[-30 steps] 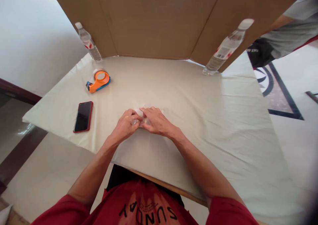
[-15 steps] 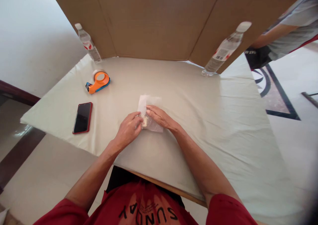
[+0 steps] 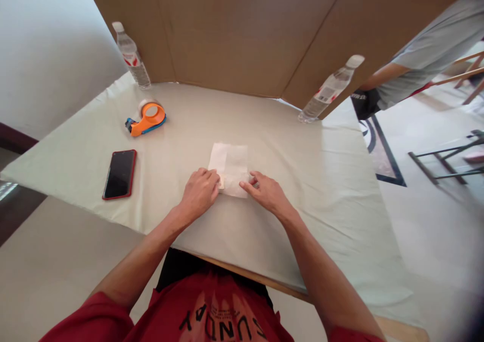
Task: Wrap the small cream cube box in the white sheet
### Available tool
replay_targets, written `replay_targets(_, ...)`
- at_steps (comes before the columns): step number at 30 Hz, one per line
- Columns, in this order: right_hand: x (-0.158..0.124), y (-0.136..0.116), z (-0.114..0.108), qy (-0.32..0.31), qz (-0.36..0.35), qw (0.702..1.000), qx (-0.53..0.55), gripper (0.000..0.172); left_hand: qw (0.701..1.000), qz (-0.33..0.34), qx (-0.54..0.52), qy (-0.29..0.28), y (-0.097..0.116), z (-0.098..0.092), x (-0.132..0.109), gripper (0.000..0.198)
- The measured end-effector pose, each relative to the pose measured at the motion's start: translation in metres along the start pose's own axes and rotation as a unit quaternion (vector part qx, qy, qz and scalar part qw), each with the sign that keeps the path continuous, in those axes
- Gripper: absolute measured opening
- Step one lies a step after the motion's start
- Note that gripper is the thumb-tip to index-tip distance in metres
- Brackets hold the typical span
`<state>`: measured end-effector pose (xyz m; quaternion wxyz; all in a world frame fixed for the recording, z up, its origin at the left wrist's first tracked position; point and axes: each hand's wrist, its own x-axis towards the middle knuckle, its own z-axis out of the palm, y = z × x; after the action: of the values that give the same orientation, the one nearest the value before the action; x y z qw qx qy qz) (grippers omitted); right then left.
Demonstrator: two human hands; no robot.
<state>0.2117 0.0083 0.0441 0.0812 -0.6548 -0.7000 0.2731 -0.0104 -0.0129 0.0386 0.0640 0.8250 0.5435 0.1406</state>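
A thin whitish wrapping sheet (image 3: pixel 236 156) lies spread on the table in front of me, its lower part translucent and crinkled. A small pale yellowish piece (image 3: pixel 221 182) sits at its lower left; its kind is too small to make out. My left hand (image 3: pixel 201 191) is curled at the sheet's left edge, its fingertips closed on the pale piece and partly covering it. At the right edge my right hand (image 3: pixel 267 193) has thumb and fingertips bent together on the translucent part of the sheet.
An orange tape dispenser (image 3: pixel 151 119) and a red-cased phone (image 3: pixel 120 175) lie at left. Water bottles stand at the back left (image 3: pixel 132 60) and back right (image 3: pixel 328 92), before a brown cardboard screen (image 3: pixel 234 35). Another person's arm (image 3: pixel 383 76) shows beyond it.
My right hand has moved right, off the middle of the sheet to its right edge, uncovering more of it. My left hand stays at the left side. The view has shifted slightly.
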Motion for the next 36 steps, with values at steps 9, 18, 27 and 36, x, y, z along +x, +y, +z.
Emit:
replay_targets(9, 0.002, -0.007, 0.047, 0.105, 0.031, 0.98, 0.165, 0.071, 1.0, 0.005, 0.01, -0.029, -0.002, -0.005, 0.003, 0.014)
replay_targets(18, 0.017, -0.013, 0.059, 0.154, 0.033, 0.973, 0.17, 0.075, 1.0, 0.013, -0.016, 0.005, -0.006, 0.002, 0.002, 0.014)
replay_targets(27, 0.017, -0.036, 0.058, 0.209, -0.016, 0.954, 0.215, 0.073, 1.0, 0.007, 0.003, -0.004, -0.003, -0.001, 0.006, 0.013)
replay_targets(36, 0.021, -0.061, 0.062, 0.189, -0.029, 0.929, 0.317, 0.072, 0.999, -0.002, -0.032, -0.016, -0.008, 0.0, 0.008, 0.018)
